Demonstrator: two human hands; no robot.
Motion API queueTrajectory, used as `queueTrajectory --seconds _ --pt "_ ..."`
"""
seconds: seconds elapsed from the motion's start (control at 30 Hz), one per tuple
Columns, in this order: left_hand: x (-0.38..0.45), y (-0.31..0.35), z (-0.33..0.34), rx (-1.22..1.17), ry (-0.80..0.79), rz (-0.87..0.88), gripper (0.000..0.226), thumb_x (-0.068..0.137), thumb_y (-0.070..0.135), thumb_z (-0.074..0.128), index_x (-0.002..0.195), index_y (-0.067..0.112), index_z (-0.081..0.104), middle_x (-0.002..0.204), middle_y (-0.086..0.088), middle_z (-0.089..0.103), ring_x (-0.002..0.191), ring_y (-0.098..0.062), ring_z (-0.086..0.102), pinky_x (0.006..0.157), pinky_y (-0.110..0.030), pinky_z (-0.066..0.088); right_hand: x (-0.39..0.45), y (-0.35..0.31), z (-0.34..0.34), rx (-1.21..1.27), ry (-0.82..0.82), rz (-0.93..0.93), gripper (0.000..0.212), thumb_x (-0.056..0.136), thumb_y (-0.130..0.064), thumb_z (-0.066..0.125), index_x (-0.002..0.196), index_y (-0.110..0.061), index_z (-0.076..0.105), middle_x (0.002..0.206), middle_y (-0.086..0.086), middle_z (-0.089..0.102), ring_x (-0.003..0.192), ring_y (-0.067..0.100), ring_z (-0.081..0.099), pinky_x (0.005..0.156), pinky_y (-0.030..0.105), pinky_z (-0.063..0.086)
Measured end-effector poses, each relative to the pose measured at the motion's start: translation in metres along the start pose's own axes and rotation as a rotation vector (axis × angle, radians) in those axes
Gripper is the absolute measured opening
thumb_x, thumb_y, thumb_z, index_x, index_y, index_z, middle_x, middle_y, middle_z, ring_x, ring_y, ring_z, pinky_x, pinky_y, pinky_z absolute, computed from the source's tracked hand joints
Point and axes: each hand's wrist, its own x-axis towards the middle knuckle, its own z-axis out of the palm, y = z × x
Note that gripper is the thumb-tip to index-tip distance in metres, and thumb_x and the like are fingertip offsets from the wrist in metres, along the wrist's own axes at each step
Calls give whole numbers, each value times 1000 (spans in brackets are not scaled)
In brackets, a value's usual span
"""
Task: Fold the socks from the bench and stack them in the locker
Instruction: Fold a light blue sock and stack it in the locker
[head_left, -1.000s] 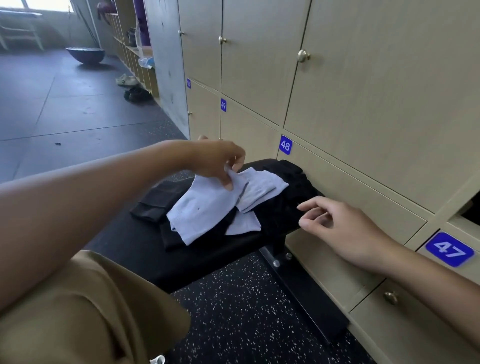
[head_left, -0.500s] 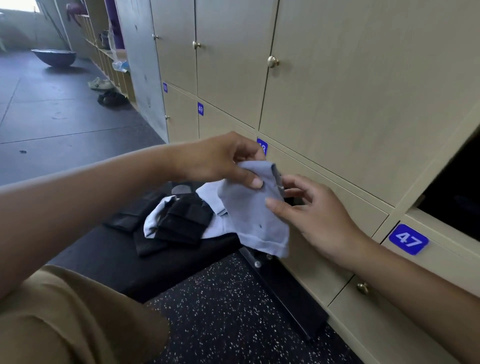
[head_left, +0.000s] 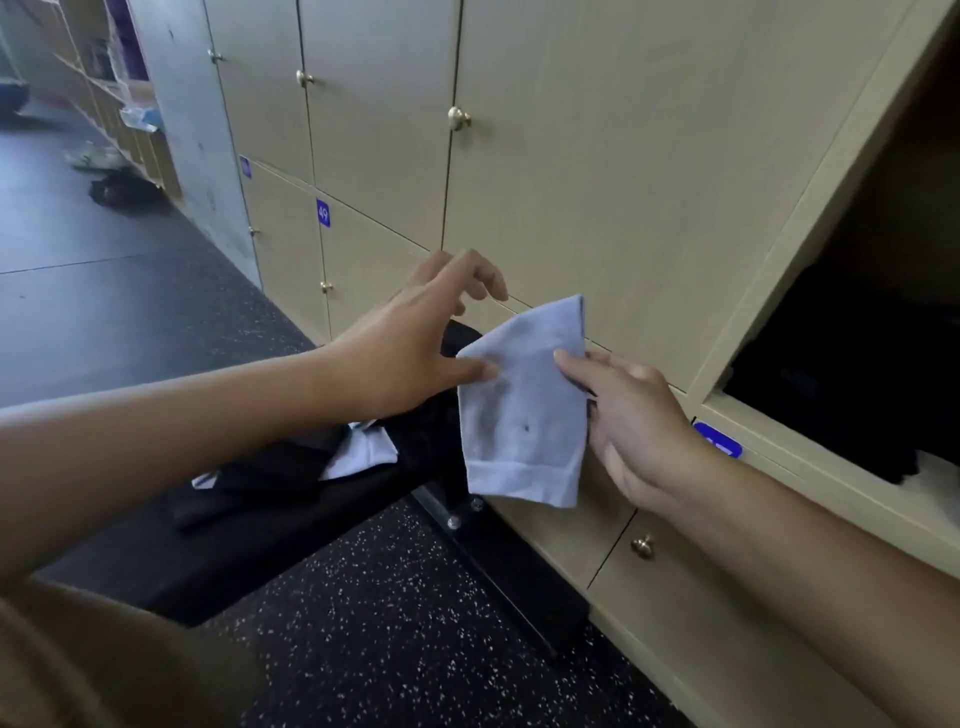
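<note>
A pale blue sock (head_left: 522, 410) hangs in the air between the two hands, folded over, cuff end down. The right hand (head_left: 631, 421) pinches its right edge, thumb on the front and fingers curled behind. The left hand (head_left: 415, 348) is spread wide, thumb tip touching the sock's left edge, fingers splayed above and gripping nothing. Just right of the right hand, the open locker (head_left: 852, 364) already holds something dark (too shadowy to say what). Under the left forearm, the surface (head_left: 249, 551) carries a jumble of black socks (head_left: 270, 473) and pale ones (head_left: 358, 452), unfolded as far as I can tell. So by my reckoning the job is partway: this sock looks ready to go in, several remain.
</note>
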Motion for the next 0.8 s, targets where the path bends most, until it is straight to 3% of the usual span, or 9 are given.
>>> queueTrajectory --seconds 0.1,0.13,0.2,0.3,0.43,0.57,0.7,0.8 --pt "-2 13 10 20 -99 62 52 81 34 83 122 41 52 128 18 45 113 -7 56 98 -32 49 0 -7 -7 83 33 80 38 98 -17 62 127 9 61 118 21 72 110 33 70 103 51 52" --pt "-3 17 14 46 -135 82 55 80 38 83 126 40 52 130 18 45 114 -7 56 100 -29 48 -1 -9 -8 90 36 100 37 99 -19 61 125 6 63 119 20 72 109 32 71 102 50 53" --pt "-6 23 21 99 -199 101 68 79 48 82 137 41 48 139 20 42 124 -3 47 100 -15 38 -4 -13 -9 91 7 131 33 101 -24 57 121 0 68 111 14 75 98 25 74 94 43 57" --pt "-8 31 34 130 -273 104 93 76 57 82 153 38 33 153 20 32 140 -3 32 108 -19 30 -9 -19 -12 115 -45 136 33 103 -31 52 114 -6 71 91 6 77 81 18 74 84 36 58" --pt "-10 41 46 111 -311 61 120 71 63 82 162 32 10 161 22 15 148 -1 19 111 -19 24 -13 -26 -17 150 -35 126 43 101 -50 51 102 -13 73 97 8 78 90 23 75 93 43 57" --pt "-9 53 56 160 -264 61 139 66 70 81 162 22 -6 164 18 3 152 -7 10 119 -23 17 -17 -29 -18 194 -46 135 49 99 -51 56 124 -11 70 121 14 73 108 31 72 93 47 58" --pt "-5 62 67 95 -169 -1 137 67 75 75 162 18 -5 160 6 16 151 -14 16 125 -37 23 -16 -30 -22 211 -69 62 48 100 -49 53 125 -11 70 122 14 72 112 27 71 99 42 56" --pt "-2 68 70 -64 -87 -29 115 72 66 78 158 22 15 142 10 34 140 -6 30 120 -36 31 -18 -32 -27 186 -139 57 49 103 -54 43 130 -22 68 128 8 70 114 24 70 82 35 61"
